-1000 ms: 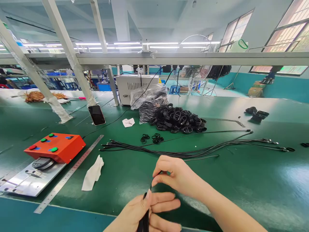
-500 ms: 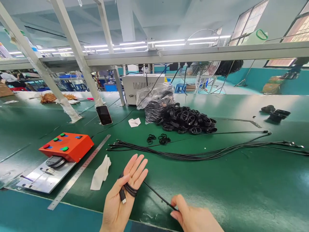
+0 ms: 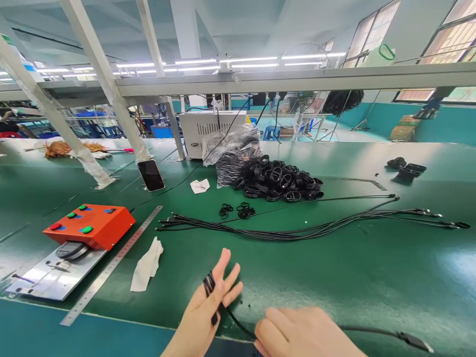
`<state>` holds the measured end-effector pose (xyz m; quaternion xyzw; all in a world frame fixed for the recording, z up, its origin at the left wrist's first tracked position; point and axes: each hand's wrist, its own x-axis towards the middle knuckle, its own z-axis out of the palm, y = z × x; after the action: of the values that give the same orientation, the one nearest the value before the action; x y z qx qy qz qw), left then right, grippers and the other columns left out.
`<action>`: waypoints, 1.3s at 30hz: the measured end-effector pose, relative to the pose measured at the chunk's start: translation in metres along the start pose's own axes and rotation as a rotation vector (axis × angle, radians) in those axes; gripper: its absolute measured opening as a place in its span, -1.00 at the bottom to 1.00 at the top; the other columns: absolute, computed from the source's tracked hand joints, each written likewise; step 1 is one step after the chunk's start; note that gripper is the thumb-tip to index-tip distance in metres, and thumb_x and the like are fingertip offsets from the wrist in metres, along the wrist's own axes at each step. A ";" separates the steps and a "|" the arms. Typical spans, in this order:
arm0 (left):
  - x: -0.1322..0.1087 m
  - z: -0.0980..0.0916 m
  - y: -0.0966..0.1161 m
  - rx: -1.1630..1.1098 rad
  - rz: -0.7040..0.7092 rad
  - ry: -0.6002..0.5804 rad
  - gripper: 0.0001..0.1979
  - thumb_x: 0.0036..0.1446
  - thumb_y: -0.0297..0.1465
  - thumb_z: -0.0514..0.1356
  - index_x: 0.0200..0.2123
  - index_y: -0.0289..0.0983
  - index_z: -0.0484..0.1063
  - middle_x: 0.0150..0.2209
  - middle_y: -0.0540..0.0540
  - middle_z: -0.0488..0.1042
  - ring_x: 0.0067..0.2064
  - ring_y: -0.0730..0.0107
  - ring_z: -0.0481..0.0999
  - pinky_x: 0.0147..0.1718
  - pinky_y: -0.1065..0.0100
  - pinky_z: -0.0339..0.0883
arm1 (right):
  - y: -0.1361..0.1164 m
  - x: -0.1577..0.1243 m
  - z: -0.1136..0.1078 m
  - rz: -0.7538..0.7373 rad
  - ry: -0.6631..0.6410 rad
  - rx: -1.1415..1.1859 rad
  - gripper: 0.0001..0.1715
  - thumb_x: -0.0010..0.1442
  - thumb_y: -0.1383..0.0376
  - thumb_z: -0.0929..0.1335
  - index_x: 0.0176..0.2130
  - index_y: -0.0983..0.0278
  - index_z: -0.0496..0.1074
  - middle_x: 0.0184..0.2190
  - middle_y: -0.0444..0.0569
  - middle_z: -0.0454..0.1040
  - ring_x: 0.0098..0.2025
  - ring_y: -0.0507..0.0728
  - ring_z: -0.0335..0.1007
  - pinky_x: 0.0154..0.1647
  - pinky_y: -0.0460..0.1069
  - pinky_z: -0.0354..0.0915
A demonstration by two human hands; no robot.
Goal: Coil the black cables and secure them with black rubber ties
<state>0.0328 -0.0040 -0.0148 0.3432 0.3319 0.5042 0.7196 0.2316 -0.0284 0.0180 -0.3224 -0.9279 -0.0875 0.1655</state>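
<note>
A black cable [image 3: 236, 322] is looped around my left hand [image 3: 210, 302], with its thumb over the loops and its other fingers stretched out. One connector shows by the left palm. To the right, near the table's front edge, my right hand [image 3: 293, 329] is closed on the same cable. The cable's free end, with its plug [image 3: 414, 341], lies to the right of my right hand. Beyond my hands a bundle of straight black cables [image 3: 275, 234] stretches across the green table [image 3: 334, 277].
Coiled cables [image 3: 278, 179] are piled at the back centre, beside a plastic bag [image 3: 234, 153]. Small black rings [image 3: 245, 210] lie before them. On the left are an orange box [image 3: 92, 225], a steel ruler [image 3: 115, 263], white paper [image 3: 146, 267] and a phone [image 3: 150, 175].
Both hands have moved right in view, and my left hand has turned. The cable's plug end has come into sight beyond my right hand. The view has shifted slightly to the right.
</note>
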 end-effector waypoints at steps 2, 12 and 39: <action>-0.005 0.006 -0.006 0.054 -0.119 -0.080 -0.61 0.30 -0.29 0.06 0.18 -0.05 0.31 0.30 0.00 0.22 0.21 0.21 0.35 0.15 0.27 0.24 | 0.009 0.018 -0.016 0.025 -0.037 0.060 -0.87 0.20 0.40 0.26 -0.39 0.23 0.27 -0.48 -0.13 0.42 -0.56 0.02 0.26 -0.61 -0.03 -0.13; -0.012 -0.037 0.024 -0.392 -0.202 -0.143 -0.57 0.40 -0.45 -0.14 -0.22 -0.14 0.54 -0.65 0.16 0.50 -0.80 0.79 0.31 -0.75 0.76 0.15 | 0.051 0.039 0.017 0.459 -0.099 0.472 -0.78 0.36 0.25 0.18 -0.20 0.18 0.38 -0.48 -0.17 0.47 -0.48 0.04 0.36 -0.48 -0.11 0.08; 0.062 -0.001 0.038 0.193 -0.284 -0.226 -0.61 0.25 -0.18 0.11 -0.48 -0.34 0.46 -0.79 0.18 0.14 -0.80 0.73 -0.05 -0.76 0.58 -0.08 | 0.073 0.074 0.047 0.480 -0.027 1.062 -0.63 0.38 0.12 0.14 -0.35 0.24 0.31 -0.57 -0.23 0.33 -0.54 -0.04 0.21 -0.49 -0.14 0.13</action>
<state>0.0298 0.0646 0.0075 0.4149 0.3409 0.3218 0.7798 0.2108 0.0827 0.0053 -0.3974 -0.7476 0.4340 0.3080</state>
